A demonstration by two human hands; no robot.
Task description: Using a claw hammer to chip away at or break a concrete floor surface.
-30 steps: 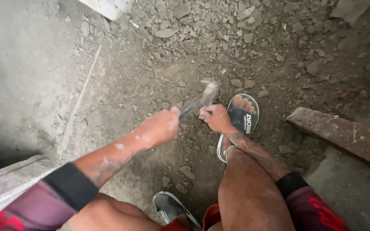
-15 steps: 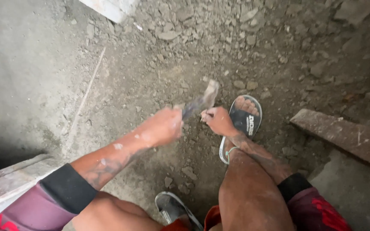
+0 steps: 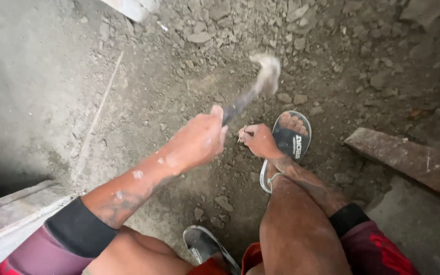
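My left hand (image 3: pixel 199 140) grips the dark handle of a hammer (image 3: pixel 260 81). Its blurred head is lifted above the dirt floor and points up and to the right. My right hand (image 3: pixel 259 140) rests low on the ground just right of the left hand, fingers pinched on a small thin object that I cannot make out. It lies against my foot in a black flip-flop (image 3: pixel 287 142). My bare knees fill the bottom of the view.
Broken stones and rubble (image 3: pixel 260 30) cover the ground at the top. A weathered wooden plank (image 3: pixel 408 160) lies at the right. A thin rod (image 3: pixel 98 114) lies at the left, and a concrete ledge (image 3: pixel 11 214) at the lower left. A second flip-flop (image 3: pixel 204 244) is at the bottom.
The hammer has swung up and away from the spot beside my right hand, its head now higher and blurred. My right hand stays in place on the ground.
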